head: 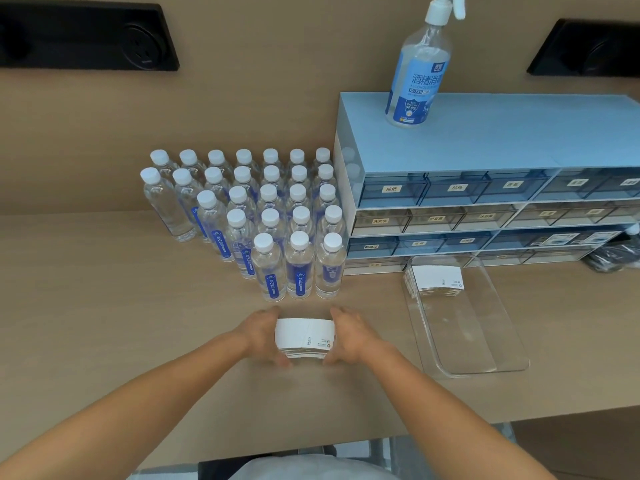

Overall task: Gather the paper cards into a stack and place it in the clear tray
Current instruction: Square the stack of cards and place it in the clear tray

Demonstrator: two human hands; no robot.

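Observation:
A stack of white paper cards (pixel 304 337) lies on the tan table in front of me, its layers slightly fanned at the near edge. My left hand (pixel 261 336) presses against the stack's left side and my right hand (pixel 349 336) against its right side, so both hands clasp it. To the right lies the clear tray (pixel 485 362), long and shallow. Another stack of white cards (pixel 438 280) rests in the tray's far end; the tray's near part holds nothing.
Several rows of water bottles (pixel 270 268) with white caps stand just beyond the hands. A blue drawer cabinet (pixel 485 202) sits at the back right, with a spray bottle (pixel 417 71) on top. A black bag (pixel 613 258) lies at the far right. The table's front edge runs near my body.

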